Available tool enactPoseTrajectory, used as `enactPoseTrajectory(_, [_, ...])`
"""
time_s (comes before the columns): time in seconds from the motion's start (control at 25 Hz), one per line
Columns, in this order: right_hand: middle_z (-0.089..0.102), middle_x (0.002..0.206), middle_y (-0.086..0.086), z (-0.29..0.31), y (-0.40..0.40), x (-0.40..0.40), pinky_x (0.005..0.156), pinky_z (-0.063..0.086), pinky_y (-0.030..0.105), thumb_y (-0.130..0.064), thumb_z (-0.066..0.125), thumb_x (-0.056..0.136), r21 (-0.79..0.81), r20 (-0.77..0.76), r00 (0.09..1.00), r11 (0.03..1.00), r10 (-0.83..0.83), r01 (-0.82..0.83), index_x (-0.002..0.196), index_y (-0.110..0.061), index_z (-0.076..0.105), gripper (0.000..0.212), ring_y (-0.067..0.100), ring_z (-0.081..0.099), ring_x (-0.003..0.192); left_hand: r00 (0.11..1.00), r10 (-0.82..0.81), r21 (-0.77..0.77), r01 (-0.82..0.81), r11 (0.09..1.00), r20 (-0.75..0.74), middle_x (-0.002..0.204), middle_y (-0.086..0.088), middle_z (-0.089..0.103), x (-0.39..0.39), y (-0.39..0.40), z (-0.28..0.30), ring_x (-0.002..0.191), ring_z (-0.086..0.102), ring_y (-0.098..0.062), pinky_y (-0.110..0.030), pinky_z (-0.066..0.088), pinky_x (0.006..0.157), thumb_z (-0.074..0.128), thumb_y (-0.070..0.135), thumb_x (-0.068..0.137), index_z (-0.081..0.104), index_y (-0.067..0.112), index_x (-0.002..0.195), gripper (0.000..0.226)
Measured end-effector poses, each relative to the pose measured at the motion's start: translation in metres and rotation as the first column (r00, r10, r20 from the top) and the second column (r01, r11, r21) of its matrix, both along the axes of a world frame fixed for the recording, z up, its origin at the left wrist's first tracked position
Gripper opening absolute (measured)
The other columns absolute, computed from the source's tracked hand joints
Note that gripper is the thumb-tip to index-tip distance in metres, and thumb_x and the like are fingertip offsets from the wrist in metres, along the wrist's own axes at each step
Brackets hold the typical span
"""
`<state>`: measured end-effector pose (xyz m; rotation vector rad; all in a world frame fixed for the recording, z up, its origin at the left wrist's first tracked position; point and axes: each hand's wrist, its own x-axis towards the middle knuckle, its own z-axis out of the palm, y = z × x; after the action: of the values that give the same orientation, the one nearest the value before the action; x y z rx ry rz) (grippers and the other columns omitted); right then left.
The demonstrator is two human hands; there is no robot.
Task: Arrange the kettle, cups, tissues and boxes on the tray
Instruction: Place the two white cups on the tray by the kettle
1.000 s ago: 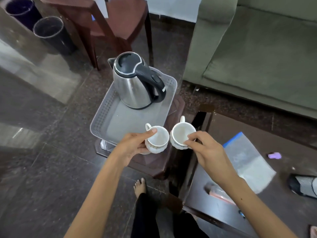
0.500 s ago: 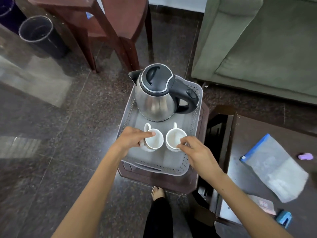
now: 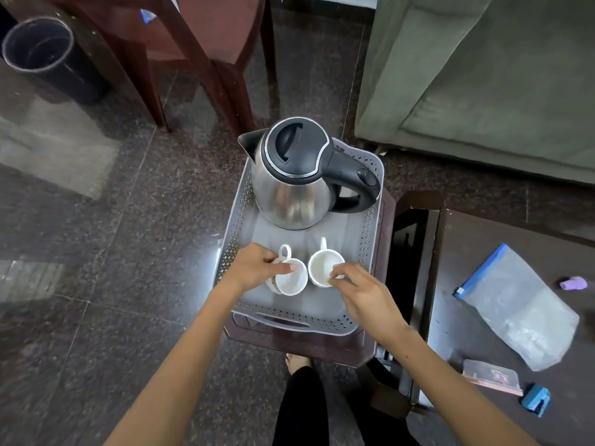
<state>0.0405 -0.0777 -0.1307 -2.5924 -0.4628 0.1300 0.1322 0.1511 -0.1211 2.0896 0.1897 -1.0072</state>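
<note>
A grey perforated tray (image 3: 363,272) rests on a small dark wooden stool. A steel kettle (image 3: 296,194) with a black lid and handle stands at the tray's far end. Two white cups sit side by side on the tray floor in front of it, handles pointing away from me. My left hand (image 3: 257,268) grips the left cup (image 3: 291,280) at its rim and side. My right hand (image 3: 360,291) pinches the near rim of the right cup (image 3: 323,267). No tissues show.
A dark table (image 3: 483,317) to the right holds a clear zip bag (image 3: 518,304), a small flat box (image 3: 491,376), a blue object (image 3: 536,399) and a purple item (image 3: 574,282). A green sofa (image 3: 483,75) is behind, a wooden chair (image 3: 199,59) and a black bin (image 3: 45,56) at the far left.
Both hands carried the cups from above the tray's near edge down onto the tray floor in front of the kettle. The view shifted closer over the tray.
</note>
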Motion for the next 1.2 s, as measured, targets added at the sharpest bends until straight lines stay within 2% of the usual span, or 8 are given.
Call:
enactPoseTrajectory(0.2, [0.059,0.108,0.001,0.010,0.004,-0.004,0.051,0.056,0.033,-0.004,0.070,0.079,0.035,0.040,0.992,0.992,-0.119,0.117,0.098,-0.010,0.066,0.020,0.019,0.061,0.094,0.920,-0.066,0.157,0.005,0.988,0.386,0.086,-0.001,0.061,-0.012,-0.006,0.017,0.079,0.055,-0.021,-0.029,0.041,0.070,0.081,0.039,0.068,0.071,0.011,0.093,0.039])
enactPoseTrajectory(0.32, [0.051,0.126,0.003,0.010,0.012,-0.004,0.062,0.059,0.036,-0.020,0.075,0.077,0.025,-0.085,0.966,0.969,-0.244,0.247,0.118,-0.015,0.056,0.046,0.021,0.055,0.110,0.883,-0.212,0.313,0.079,0.946,0.419,0.116,-0.001,0.049,-0.030,-0.017,0.022,0.106,0.047,-0.020,-0.036,0.049,0.082,0.086,0.046,0.054,0.061,0.017,0.118,0.075])
enactPoseTrajectory(0.4, [0.046,0.136,0.003,0.008,0.018,-0.001,0.074,0.058,0.037,-0.029,0.075,0.075,0.013,-0.162,0.939,0.951,-0.304,0.310,0.129,-0.015,0.049,0.061,0.021,0.050,0.121,0.847,-0.280,0.394,0.092,0.914,0.452,0.121,-0.003,0.043,-0.042,-0.021,0.017,0.111,0.043,-0.021,-0.037,0.050,0.081,0.085,0.039,0.059,0.057,0.020,0.126,0.075])
enactPoseTrajectory(0.52, [0.050,0.134,0.003,0.007,0.027,0.006,0.082,0.056,0.038,-0.034,0.076,0.074,0.026,-0.196,0.912,0.927,-0.361,0.373,0.131,-0.012,0.049,0.067,0.021,0.053,0.118,0.827,-0.177,0.332,-0.012,0.943,0.533,0.120,-0.007,0.048,-0.047,-0.021,0.011,0.109,0.046,-0.025,-0.036,0.049,0.080,0.083,0.027,0.065,0.054,0.013,0.126,0.069])
enactPoseTrajectory(0.64, [0.053,0.127,0.003,0.007,0.033,0.012,0.084,0.053,0.036,-0.036,0.078,0.071,0.039,-0.214,0.886,0.903,-0.411,0.428,0.130,-0.010,0.051,0.070,0.021,0.056,0.111,0.812,0.023,0.248,-0.204,0.947,0.583,0.107,-0.005,0.053,-0.042,-0.017,0.010,0.099,0.048,-0.023,-0.029,0.039,0.072,0.087,0.028,0.059,0.051,0.011,0.107,0.062])
enactPoseTrajectory(0.76, [0.054,0.124,0.004,0.005,0.042,0.014,0.085,0.054,0.038,-0.034,0.080,0.068,0.068,-0.215,0.881,0.893,-0.421,0.444,0.128,-0.009,0.054,0.070,0.022,0.057,0.109,0.779,0.075,0.241,-0.282,0.928,0.623,0.093,-0.004,0.050,-0.037,-0.013,0.010,0.088,0.047,-0.023,-0.028,0.033,0.065,0.089,0.034,0.055,0.044,0.011,0.091,0.061])
enactPoseTrajectory(1.04, [0.055,0.123,0.005,0.001,0.062,0.016,0.084,0.053,0.036,-0.036,0.083,0.065,0.114,-0.212,0.861,0.863,-0.462,0.492,0.126,-0.008,0.057,0.072,0.023,0.060,0.105,0.804,0.095,0.196,-0.255,0.947,0.588,0.116,-0.002,0.055,-0.035,0.000,0.008,0.105,0.051,-0.024,-0.032,0.043,0.077,0.088,0.024,0.057,0.043,0.016,0.112,0.072])
enactPoseTrajectory(1.2, [0.055,0.124,0.004,0.001,0.066,0.016,0.087,0.052,0.034,-0.036,0.083,0.065,0.142,-0.221,0.854,0.850,-0.472,0.507,0.127,-0.008,0.056,0.073,0.022,0.059,0.107,0.802,0.159,0.156,-0.298,0.942,0.576,0.114,-0.002,0.056,-0.033,0.000,0.010,0.100,0.051,-0.022,-0.025,0.032,0.071,0.087,0.023,0.060,0.042,0.017,0.109,0.066])
